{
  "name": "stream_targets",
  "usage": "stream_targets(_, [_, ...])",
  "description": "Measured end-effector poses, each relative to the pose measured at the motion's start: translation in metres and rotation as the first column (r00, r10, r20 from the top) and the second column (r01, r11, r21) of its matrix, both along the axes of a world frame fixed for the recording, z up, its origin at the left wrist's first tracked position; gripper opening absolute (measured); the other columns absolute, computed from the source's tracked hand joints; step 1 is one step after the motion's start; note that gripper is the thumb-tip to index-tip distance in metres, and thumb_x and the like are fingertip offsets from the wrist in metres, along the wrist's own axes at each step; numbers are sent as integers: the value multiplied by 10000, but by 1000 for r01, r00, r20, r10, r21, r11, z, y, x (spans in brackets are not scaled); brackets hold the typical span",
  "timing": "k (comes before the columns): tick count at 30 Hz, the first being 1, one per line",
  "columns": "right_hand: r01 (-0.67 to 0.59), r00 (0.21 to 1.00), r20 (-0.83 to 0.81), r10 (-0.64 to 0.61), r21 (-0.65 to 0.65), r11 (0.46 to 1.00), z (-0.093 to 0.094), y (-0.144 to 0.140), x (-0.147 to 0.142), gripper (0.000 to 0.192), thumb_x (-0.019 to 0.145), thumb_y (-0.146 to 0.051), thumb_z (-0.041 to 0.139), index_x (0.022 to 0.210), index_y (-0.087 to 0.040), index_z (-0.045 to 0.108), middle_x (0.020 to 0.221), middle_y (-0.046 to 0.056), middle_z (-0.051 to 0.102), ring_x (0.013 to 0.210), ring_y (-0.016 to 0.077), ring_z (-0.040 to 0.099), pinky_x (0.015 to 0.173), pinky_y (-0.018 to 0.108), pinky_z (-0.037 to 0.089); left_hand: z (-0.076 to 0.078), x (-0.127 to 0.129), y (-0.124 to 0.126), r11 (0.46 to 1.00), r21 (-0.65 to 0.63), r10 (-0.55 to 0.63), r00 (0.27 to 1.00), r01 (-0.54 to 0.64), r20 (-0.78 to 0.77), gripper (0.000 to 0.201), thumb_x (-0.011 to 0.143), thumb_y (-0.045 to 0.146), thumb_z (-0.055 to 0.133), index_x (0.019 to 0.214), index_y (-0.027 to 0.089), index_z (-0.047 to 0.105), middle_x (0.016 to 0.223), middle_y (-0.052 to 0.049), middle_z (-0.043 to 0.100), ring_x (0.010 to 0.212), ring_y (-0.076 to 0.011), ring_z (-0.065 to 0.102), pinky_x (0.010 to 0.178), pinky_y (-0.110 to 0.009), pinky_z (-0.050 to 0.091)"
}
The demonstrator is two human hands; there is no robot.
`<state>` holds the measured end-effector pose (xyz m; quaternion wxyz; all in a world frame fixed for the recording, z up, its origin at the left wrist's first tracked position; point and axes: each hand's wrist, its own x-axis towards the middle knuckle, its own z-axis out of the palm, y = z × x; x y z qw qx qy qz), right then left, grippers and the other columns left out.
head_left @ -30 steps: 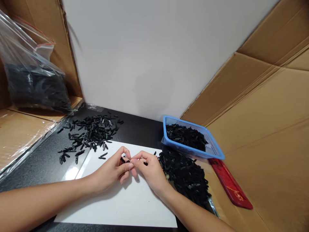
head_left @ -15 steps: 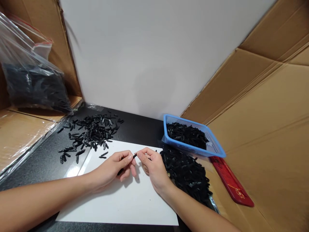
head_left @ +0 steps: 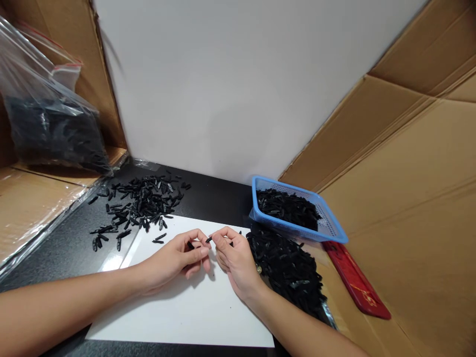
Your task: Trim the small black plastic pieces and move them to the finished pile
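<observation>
Over a white sheet [head_left: 178, 317], my two hands meet with their fingertips almost touching. My right hand [head_left: 236, 258] pinches a slim black piece [head_left: 208, 240] between thumb and forefinger, its end pointing at my left fingers. Another dark bit [head_left: 231, 243] shows among my right fingers. My left hand [head_left: 182, 258] is curled, thumb below the forefinger, with a second black piece [head_left: 191, 245] tucked inside. Just beyond my left hand, two loose black pieces lie on the sheet. What the pieces are made of, I cannot tell.
A scattered pile of black pieces [head_left: 147, 201] lies at back left, a denser heap [head_left: 290, 267] to the right. Behind that heap stands a blue basket [head_left: 301, 225] of similar pieces. A red object [head_left: 357, 282], cardboard walls and a clear bag [head_left: 52, 129] flank the table.
My left thumb has come down and away from the pinched black piece, which now rests in my right fingertips. The black piece inside my left hand shows more.
</observation>
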<state>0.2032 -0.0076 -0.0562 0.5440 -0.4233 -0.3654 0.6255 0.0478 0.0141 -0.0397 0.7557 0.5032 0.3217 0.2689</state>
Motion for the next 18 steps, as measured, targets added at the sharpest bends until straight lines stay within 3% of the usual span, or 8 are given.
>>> stream_targets(3, [-2, 1000, -26, 2, -1, 1000, 1, 1, 1, 321, 724, -433, 750, 688, -187, 547, 399, -136, 290, 358, 34, 123, 367, 205, 79, 2, -2, 0, 1000, 1, -14, 1000, 14, 4, 189, 819, 261, 657, 909, 202, 502, 704, -4, 685, 485, -88, 412, 497, -247, 237])
stream_targets(7, [-7, 999, -41, 8, 16, 1000, 1, 2, 2, 284, 725, -413, 752, 761, -173, 603, 399, -136, 303, 358, 35, 124, 369, 206, 81, 0, -2, 0, 999, -39, -3, 1000, 3, 12, 120, 833, 170, 544, 923, 209, 474, 729, -7, 695, 489, -95, 409, 504, -255, 234])
stream_targets(10, [-17, 999, -51, 19, 34, 999, 1, 3, 3, 275, 722, -391, 755, 825, -158, 651, 398, -137, 294, 366, 36, 122, 371, 203, 88, -4, -2, 0, 999, -42, 19, 1000, -18, 23, 62, 881, 258, 518, 901, 211, 482, 524, 61, 562, 450, -93, 349, 491, -251, 203])
stream_targets(12, [-21, 998, -56, 23, 37, 999, 1, 3, 4, 274, 714, -384, 761, 829, -154, 668, 398, -137, 287, 370, 38, 121, 371, 202, 89, -6, -2, 0, 999, -32, 21, 999, -20, 34, 146, 890, 345, 544, 895, 211, 486, 472, 82, 499, 438, -91, 335, 487, -248, 193])
stream_targets(16, [-30, 997, -73, 34, 42, 999, 0, 3, 4, 257, 716, -377, 762, 817, -157, 676, 398, -131, 292, 363, 39, 132, 368, 205, 83, -5, -1, 0, 999, -14, 30, 999, -30, 37, 234, 872, 408, 590, 881, 206, 472, 699, -20, 701, 443, -73, 378, 480, -247, 190])
stream_targets(18, [-36, 996, -79, 39, 44, 998, 0, 3, 3, 255, 722, -378, 759, 820, -159, 674, 400, -131, 291, 359, 37, 136, 367, 206, 86, -3, 0, 0, 1000, -8, 30, 999, -30, 28, 258, 866, 427, 599, 851, 205, 468, 759, -55, 735, 440, -70, 392, 472, -248, 180])
